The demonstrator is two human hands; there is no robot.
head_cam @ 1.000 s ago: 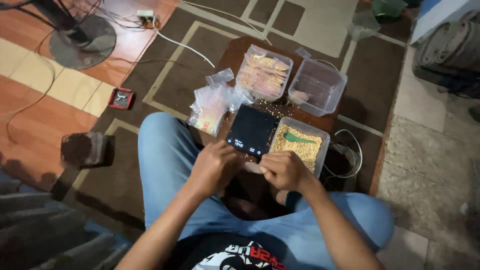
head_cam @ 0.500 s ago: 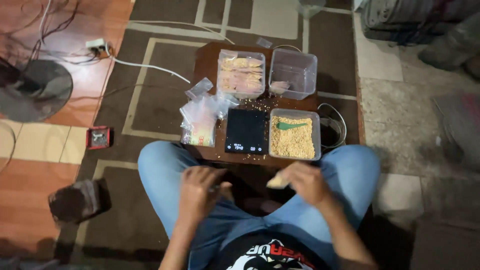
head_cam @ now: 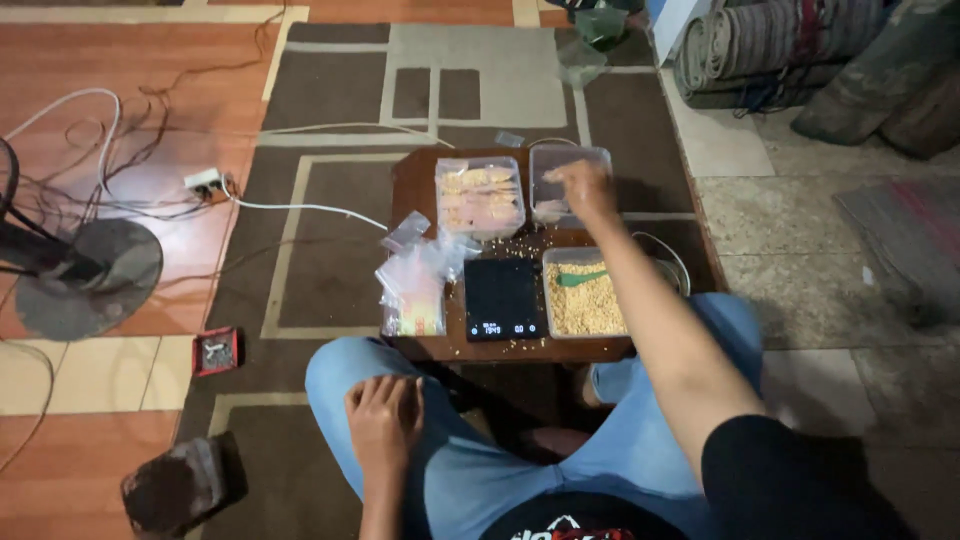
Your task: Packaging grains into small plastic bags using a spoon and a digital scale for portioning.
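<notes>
A black, flat digital scale [head_cam: 502, 299] lies at the near edge of the low wooden table [head_cam: 415, 180] — its small lit screen [head_cam: 496, 327] glows pale along the side closest to the person. Just left of it sits a heap of small clear plastic bags [head_cam: 415, 285], some showing pink and yellow print, a few spilling toward the table's corner. Behind the scale, a clear rectangular tub [head_cam: 480, 195] holds filled, sealed packets in pale yellow — stacked in rows.
</notes>
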